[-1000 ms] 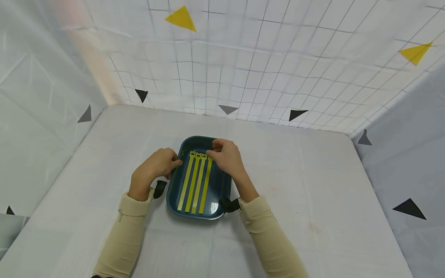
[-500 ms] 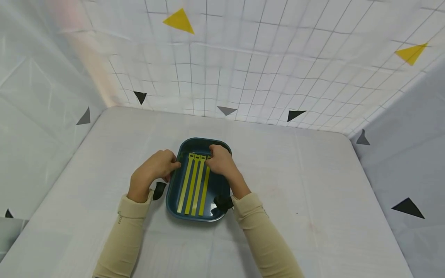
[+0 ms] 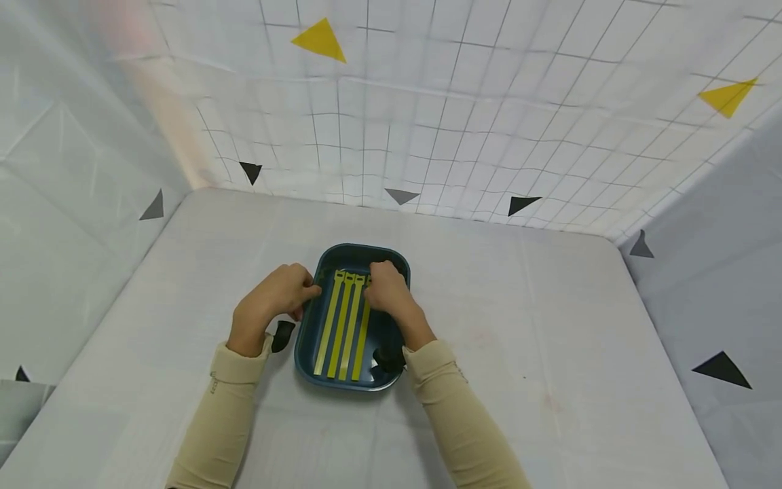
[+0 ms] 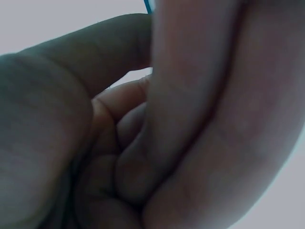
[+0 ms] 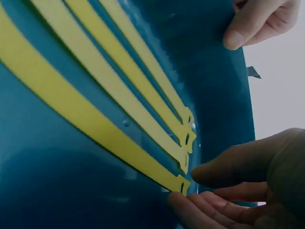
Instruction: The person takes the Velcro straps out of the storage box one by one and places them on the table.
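Since a second ago the right hand has dropped from above the far rim down into the dark teal rectangular plastic tray, its fingertips now at the slotted head of the rightmost of four flat yellow plastic cable ties; the left hand has stayed at the tray's left rim.

From the head camera the right hand's knuckles hide the contact. The right wrist camera shows it: thumb and fingers lie loosely bent around the slotted tip of that tie, touching or just short of it, not yet pinching. The left wrist camera shows only the left hand's own curled fingers and a sliver of blue rim; whether they grip the tray cannot be told.

All four ties lie side by side along the tray floor, heads toward the far end. Around the tray the white cloth-covered table is bare, with the gridded white backdrop walls well apart.
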A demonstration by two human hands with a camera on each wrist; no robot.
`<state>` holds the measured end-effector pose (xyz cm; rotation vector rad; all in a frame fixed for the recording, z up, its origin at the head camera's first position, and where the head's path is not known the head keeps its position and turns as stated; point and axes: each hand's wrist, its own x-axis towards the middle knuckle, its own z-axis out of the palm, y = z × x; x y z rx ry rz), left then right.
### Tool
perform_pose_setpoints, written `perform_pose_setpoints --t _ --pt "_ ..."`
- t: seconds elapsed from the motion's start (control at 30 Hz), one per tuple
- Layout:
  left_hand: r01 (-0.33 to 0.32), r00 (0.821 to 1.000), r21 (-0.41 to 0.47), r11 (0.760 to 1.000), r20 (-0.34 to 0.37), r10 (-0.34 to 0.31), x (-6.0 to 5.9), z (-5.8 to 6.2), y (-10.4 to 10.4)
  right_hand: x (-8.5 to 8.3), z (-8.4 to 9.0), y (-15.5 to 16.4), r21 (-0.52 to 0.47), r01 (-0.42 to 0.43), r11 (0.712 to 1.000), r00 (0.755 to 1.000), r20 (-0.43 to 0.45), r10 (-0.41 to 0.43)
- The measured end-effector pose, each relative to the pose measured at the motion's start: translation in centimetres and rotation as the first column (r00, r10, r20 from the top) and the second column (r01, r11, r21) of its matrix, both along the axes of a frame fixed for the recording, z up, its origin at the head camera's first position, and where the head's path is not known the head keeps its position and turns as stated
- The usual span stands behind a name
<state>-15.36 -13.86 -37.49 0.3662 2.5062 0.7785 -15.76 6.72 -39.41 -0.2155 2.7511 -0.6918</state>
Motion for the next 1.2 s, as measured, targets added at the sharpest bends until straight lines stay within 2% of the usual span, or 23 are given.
perform_pose_setpoints --t 0.17,0.43,0.83,1.2 --pt "-0.003 1.0 -0.011 1.0 0.008 0.003 0.0 -0.1 0.2 -0.2 -0.7 -0.4 0.08 -0.003 0.997 0.999 0.032 0.0" --pt "0.007 1.0 -0.004 1.0 -0.005 -0.007 0.0 0.1 0.2 -0.3 -1.6 -0.3 0.06 0.021 0.998 0.999 0.031 -0.023" --pt "0.009 1.0 -0.014 1.0 -0.007 -0.009 0.1 0.0 0.0 -0.2 -1.8 -0.6 0.043 0.035 0.998 0.999 0.035 -0.036" --pt "0.001 1.0 -0.013 1.0 -0.003 -0.001 -0.1 -0.1 0.0 -0.2 -1.7 -0.9 0.052 0.047 0.998 0.993 0.102 -0.052"
